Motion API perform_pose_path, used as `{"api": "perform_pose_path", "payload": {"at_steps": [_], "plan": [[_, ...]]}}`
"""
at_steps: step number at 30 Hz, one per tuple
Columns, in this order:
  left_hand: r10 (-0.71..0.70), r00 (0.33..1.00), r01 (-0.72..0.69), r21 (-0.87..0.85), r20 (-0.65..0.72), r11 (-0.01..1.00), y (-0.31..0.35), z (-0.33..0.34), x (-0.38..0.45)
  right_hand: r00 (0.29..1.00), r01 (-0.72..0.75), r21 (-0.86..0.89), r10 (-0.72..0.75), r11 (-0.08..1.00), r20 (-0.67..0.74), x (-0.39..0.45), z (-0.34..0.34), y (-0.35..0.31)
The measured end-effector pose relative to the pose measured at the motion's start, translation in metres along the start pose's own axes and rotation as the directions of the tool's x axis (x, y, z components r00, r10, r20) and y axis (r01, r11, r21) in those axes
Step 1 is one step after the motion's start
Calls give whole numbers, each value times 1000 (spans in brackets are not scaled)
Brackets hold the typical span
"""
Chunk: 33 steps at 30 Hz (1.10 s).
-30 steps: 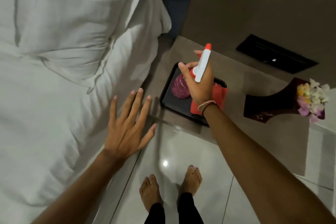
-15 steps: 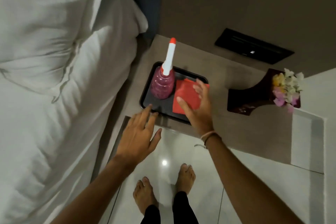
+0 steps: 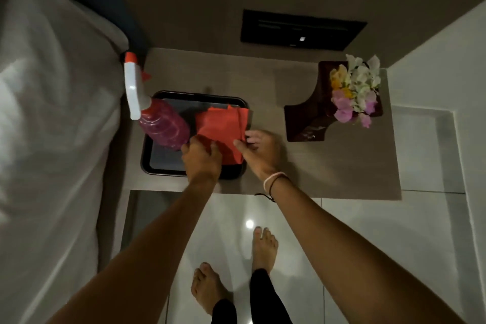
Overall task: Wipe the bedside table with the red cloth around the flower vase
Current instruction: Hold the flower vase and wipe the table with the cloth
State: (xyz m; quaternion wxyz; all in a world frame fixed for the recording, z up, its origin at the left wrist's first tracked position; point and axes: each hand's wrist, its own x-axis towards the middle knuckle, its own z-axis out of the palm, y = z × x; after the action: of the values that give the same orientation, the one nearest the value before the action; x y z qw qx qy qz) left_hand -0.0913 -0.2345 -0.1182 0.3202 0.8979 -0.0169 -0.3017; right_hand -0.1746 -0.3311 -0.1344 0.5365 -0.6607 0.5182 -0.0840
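Observation:
The folded red cloth (image 3: 222, 127) lies in the right half of a black tray (image 3: 168, 169) on the grey bedside table (image 3: 342, 160). My left hand (image 3: 201, 159) grips the cloth's near-left edge. My right hand (image 3: 259, 148) pinches its right edge with thumb and fingers. A dark brown flower vase (image 3: 305, 118) holding white, yellow and pink flowers (image 3: 353, 89) stands on the table's right side, apart from both hands.
A pink spray bottle (image 3: 163, 123) with a white and red nozzle stands in the tray's left half, touching my left hand. A white bed (image 3: 52, 113) borders the table on the left. A black wall panel (image 3: 299, 30) sits behind. My bare feet stand on glossy floor tiles.
The spray bottle was set down in the tray and my right hand let go of it. Both hands then moved onto the red cloth and closed on its edges.

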Motion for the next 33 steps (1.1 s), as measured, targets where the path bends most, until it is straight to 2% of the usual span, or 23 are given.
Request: {"api": "perform_pose_path", "payload": {"at_steps": [3, 5, 7, 9, 11, 14, 17, 19, 21, 23, 25, 26, 27, 28, 30, 31, 32, 33], "plan": [[-96, 995, 92, -115, -30, 989, 4, 0, 10, 1000, -15, 30, 15, 999, -12, 3, 3, 3], [-188, 982, 185, -221, 7, 958, 7, -1, 14, 999, -36, 79, 36, 996, 0, 6, 2, 5], [-215, 975, 222, -315, 58, 923, 8, -3, 16, 995, -96, 174, 90, 980, 43, 7, -2, 10], [-161, 982, 189, -379, 104, 906, 9, -5, 14, 978, -202, 348, 166, 915, 131, 5, -8, 15], [-52, 985, 122, -456, 163, 882, 7, -9, 10, 954, -293, 535, 205, 792, 219, -1, -16, 17], [153, 922, 83, -569, 355, 818, 2, -16, -1, 924, -377, 682, 206, 627, 321, -17, -32, 16], [256, 787, 70, -493, 562, 867, 5, -22, -22, 883, -460, 727, 178, 510, 434, -48, -53, 22], [289, 706, -34, -376, 646, 926, 11, -20, -36, 872, -487, 746, 198, 453, 448, -70, -65, 34], [306, 667, -169, -262, 679, 950, 23, -12, -55, 878, -479, 799, 207, 364, 432, -91, -77, 49], [376, 687, -344, -178, 621, 922, 37, -4, -74, 890, -447, 862, 211, 240, 403, -108, -84, 64], [523, 720, -554, -76, 457, 829, 58, 2, -96, 908, -380, 914, 244, 142, 340, -125, -95, 79], [621, 693, -664, -11, 367, 747, 70, 3, -105, 914, -348, 930, 264, 118, 308, -133, -100, 86], [724, 625, -769, 69, 290, 636, 82, 3, -111, 918, -321, 941, 278, 110, 281, -139, -104, 90], [816, 528, -849, 160, 235, 504, 95, 3, -116, 920, -300, 947, 297, 117, 255, -143, -107, 92], [930, 313, -917, 318, 193, 243, 122, 11, -122, 918, -260, 955, 345, 145, 197, -150, -115, 97], [949, 238, -916, 374, 207, 149, 134, 17, -121, 914, -242, 956, 369, 164, 168, -151, -117, 98], [948, 200, -905, 418, 250, 80, 146, 24, -119, 912, -225, 957, 386, 183, 140, -152, -119, 99], [928, 194, -889, 456, 318, 30, 157, 32, -115, 909, -208, 958, 400, 198, 115, -151, -121, 100]]}}
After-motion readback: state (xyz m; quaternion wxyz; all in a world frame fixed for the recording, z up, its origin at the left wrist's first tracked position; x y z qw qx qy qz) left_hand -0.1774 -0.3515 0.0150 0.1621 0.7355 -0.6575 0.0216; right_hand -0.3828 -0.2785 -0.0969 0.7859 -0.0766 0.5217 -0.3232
